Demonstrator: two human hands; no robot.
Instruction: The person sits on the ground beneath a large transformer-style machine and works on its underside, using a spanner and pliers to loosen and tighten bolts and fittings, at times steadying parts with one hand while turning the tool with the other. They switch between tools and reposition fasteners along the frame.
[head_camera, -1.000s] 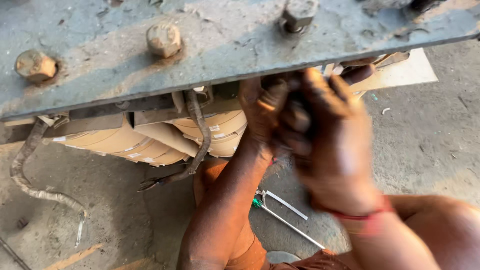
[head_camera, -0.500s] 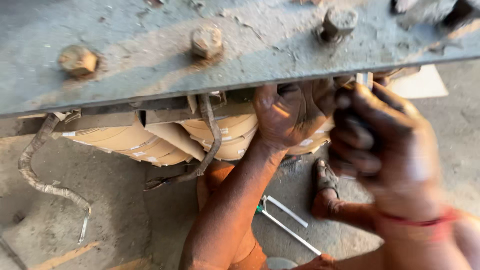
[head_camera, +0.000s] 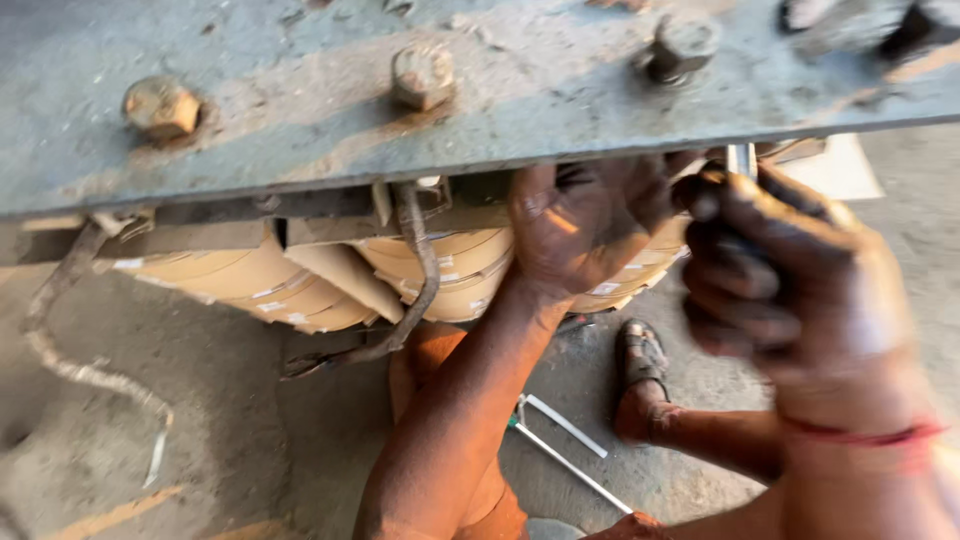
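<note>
A dusty concrete floor (head_camera: 200, 400) lies below a grey, rust-stained steel plate (head_camera: 300, 120) studded with three bolts (head_camera: 422, 75). Under the plate sit tan paper-wrapped coils (head_camera: 250, 285), with a bent metal strap (head_camera: 420, 270) hanging in front of them. The left hand (head_camera: 585, 225) reaches up beneath the plate's edge, fingers spread and pressed against the coils and the plate's underside, gripping nothing that can be made out. Right of it, the right hand (head_camera: 775, 265) is clenched around a thin metal tool (head_camera: 741, 160) whose tip pokes up toward the plate's edge. Below the plate, on the floor, are a sandalled foot (head_camera: 640, 365) and a white metal rod (head_camera: 560, 440).
</note>
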